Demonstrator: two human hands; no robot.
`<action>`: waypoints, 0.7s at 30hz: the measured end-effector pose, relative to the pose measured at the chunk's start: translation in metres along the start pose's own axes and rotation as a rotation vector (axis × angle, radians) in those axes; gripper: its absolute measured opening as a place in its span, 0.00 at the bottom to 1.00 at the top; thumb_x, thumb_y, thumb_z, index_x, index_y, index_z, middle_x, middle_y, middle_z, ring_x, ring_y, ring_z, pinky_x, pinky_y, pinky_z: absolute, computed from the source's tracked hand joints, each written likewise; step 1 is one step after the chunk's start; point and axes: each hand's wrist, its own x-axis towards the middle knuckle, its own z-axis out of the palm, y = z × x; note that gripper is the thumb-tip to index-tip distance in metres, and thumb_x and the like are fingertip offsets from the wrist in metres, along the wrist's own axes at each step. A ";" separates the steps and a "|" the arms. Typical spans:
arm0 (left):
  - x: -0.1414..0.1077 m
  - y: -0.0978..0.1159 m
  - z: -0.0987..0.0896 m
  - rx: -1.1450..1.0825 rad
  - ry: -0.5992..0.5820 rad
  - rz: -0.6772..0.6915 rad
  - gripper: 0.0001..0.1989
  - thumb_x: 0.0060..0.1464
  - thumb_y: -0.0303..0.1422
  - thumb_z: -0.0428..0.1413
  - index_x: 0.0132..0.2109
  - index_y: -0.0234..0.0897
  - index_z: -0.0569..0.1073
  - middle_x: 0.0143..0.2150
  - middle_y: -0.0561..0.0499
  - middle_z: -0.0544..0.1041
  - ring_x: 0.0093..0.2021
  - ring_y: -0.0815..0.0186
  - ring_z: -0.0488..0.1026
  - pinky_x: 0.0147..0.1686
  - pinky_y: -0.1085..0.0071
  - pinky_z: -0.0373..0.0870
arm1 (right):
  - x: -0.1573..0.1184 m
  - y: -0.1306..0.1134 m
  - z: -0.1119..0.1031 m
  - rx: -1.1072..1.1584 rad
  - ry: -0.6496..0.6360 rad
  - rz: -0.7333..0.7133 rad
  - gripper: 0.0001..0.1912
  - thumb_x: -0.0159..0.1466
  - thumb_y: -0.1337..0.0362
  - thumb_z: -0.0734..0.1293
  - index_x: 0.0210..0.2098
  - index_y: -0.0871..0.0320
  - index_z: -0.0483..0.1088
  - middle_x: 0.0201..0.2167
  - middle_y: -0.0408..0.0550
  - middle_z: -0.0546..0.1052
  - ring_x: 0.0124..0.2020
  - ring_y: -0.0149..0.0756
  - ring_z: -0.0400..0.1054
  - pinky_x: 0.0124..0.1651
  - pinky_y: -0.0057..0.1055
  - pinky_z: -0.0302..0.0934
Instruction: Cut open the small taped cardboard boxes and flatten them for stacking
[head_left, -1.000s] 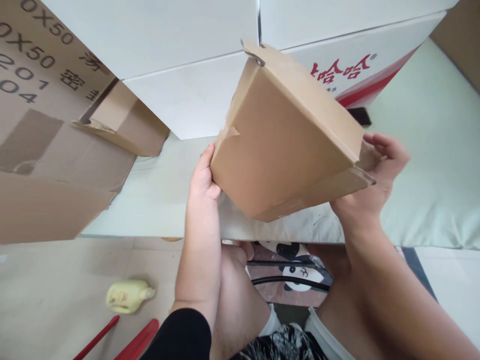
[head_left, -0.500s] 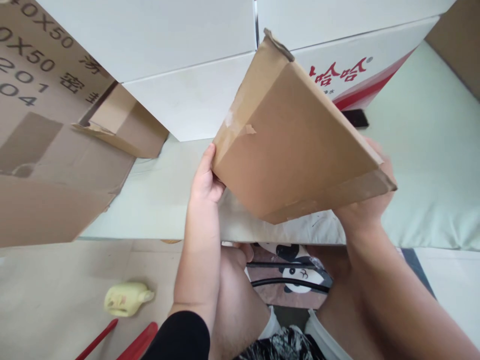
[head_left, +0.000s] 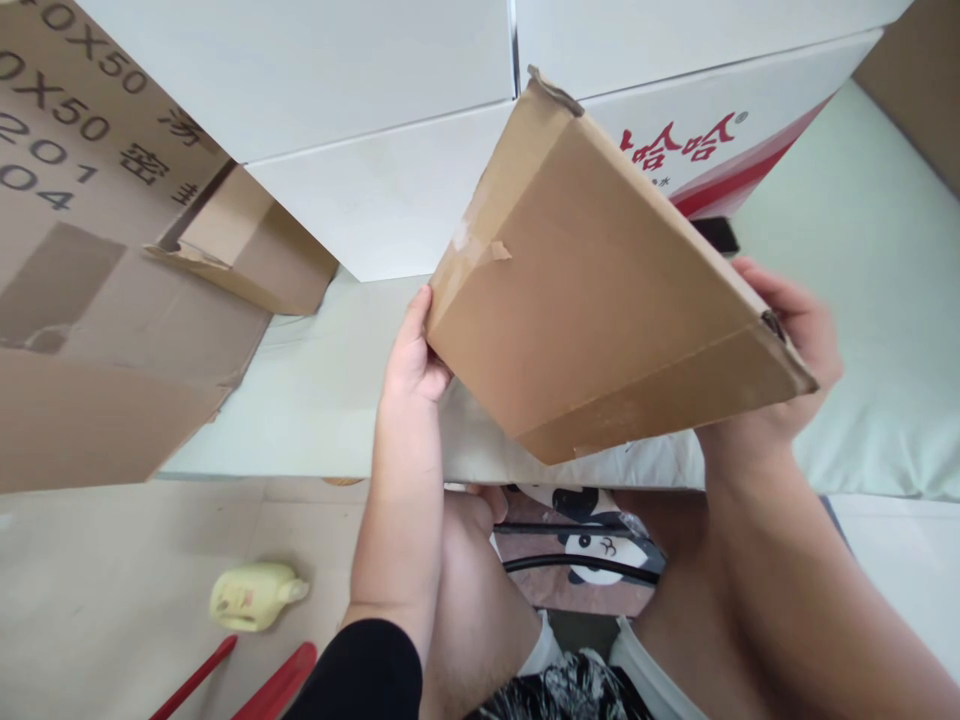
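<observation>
A flattened brown cardboard box (head_left: 600, 290) is held up at a tilt between my hands, above the pale green cover. Along its left edge lie strips of clear tape and a small torn patch. My left hand (head_left: 417, 350) grips the left corner, thumb on the near face and the other fingers partly behind. At the lower right end, my right hand (head_left: 802, 340) is closed around the edge, its fingers mostly hidden behind the cardboard. A dark phone (head_left: 718, 236) lies just beyond the box, partly covered by it.
White cartons (head_left: 375, 200) with red lettering stand behind the box. Large printed cardboard boxes (head_left: 112, 290) fill the left side. The pale green covered surface (head_left: 315, 400) ends above my knees. On the floor are a yellow bottle (head_left: 255, 597) and red bars (head_left: 196, 677).
The right end of the cardboard box has swung outward to the right and slightly down, with my right hand moving along. My left hand has stayed nearly in place.
</observation>
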 end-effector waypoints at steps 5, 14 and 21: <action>0.005 0.000 -0.006 -0.030 -0.007 -0.004 0.13 0.60 0.43 0.61 0.44 0.39 0.78 0.35 0.51 0.83 0.34 0.64 0.80 0.38 0.70 0.76 | 0.003 -0.001 0.008 0.101 0.103 0.105 0.19 0.56 0.56 0.79 0.46 0.49 0.78 0.48 0.42 0.81 0.49 0.36 0.75 0.64 0.47 0.65; 0.001 0.001 0.003 -0.071 0.062 0.020 0.14 0.65 0.44 0.56 0.43 0.38 0.78 0.33 0.52 0.82 0.35 0.66 0.78 0.41 0.70 0.74 | 0.004 -0.004 0.006 0.062 0.103 0.186 0.26 0.54 0.52 0.78 0.45 0.54 0.66 0.45 0.46 0.71 0.44 0.33 0.69 0.54 0.39 0.62; -0.001 0.003 0.006 -0.082 0.079 0.004 0.15 0.66 0.44 0.55 0.42 0.37 0.79 0.33 0.51 0.82 0.34 0.66 0.78 0.42 0.71 0.75 | 0.003 -0.005 0.006 -0.006 0.095 0.242 0.24 0.52 0.52 0.74 0.41 0.53 0.62 0.40 0.43 0.67 0.38 0.32 0.63 0.40 0.33 0.58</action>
